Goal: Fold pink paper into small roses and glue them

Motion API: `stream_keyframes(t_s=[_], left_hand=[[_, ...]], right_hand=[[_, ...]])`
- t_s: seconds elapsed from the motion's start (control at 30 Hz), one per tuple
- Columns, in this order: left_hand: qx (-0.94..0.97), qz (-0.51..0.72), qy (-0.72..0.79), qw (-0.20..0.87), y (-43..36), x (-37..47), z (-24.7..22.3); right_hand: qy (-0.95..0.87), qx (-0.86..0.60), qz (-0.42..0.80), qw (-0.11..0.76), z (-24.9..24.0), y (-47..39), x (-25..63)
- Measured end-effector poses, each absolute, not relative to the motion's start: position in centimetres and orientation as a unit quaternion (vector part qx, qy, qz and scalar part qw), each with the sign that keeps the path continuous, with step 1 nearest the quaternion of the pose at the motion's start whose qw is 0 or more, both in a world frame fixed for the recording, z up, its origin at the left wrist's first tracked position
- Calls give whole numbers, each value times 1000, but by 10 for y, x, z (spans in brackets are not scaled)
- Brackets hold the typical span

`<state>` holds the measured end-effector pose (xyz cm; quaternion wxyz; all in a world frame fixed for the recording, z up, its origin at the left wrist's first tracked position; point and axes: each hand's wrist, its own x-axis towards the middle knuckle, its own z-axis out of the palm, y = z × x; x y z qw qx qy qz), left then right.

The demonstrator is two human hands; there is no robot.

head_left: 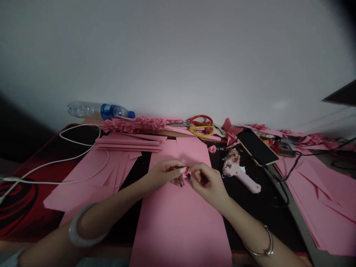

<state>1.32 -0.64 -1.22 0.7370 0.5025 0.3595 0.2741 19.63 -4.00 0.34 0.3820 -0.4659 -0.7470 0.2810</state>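
Between my two hands is a small folded pink paper flower (185,172), partly hidden by the fingers. My left hand (167,171) pinches it from the left with thumb and fingers. From the right, my right hand (206,181) closes its thumb and forefinger on its other edge. Both hands are held over a long pink paper sheet (180,226) on the dark mat. A little pink paper rose (212,149) lies beyond my right hand, and a pale pink glue gun (241,174) rests to its right.
Scissors (201,126) with red and yellow handles lie by the wall, near paper roses (150,122) and rolled pink paper (128,144). A plastic bottle (108,110) lies back left. A phone (257,146), dark cables and paper stacks (328,200) are at right; a white cable (61,181) crosses the left.
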Motion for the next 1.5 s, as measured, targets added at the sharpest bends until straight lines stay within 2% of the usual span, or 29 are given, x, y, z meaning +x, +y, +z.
stream_keyframes(t_s=[0.93, 1.17, 1.33, 1.5], left_hand=[[474, 279, 365, 751, -7, 14, -3], [451, 319, 381, 741, -6, 14, 0], [451, 329, 391, 732, -4, 14, 0], [474, 396, 406, 674, -3, 12, 1]], right_hand=[[-751, -475, 255, 381, 4, -37, 200], [-757, -511, 142, 381, 12, -27, 216], [-736, -596, 10, 321, 16, -15, 235], [-697, -675, -51, 236, 14, -10, 246]])
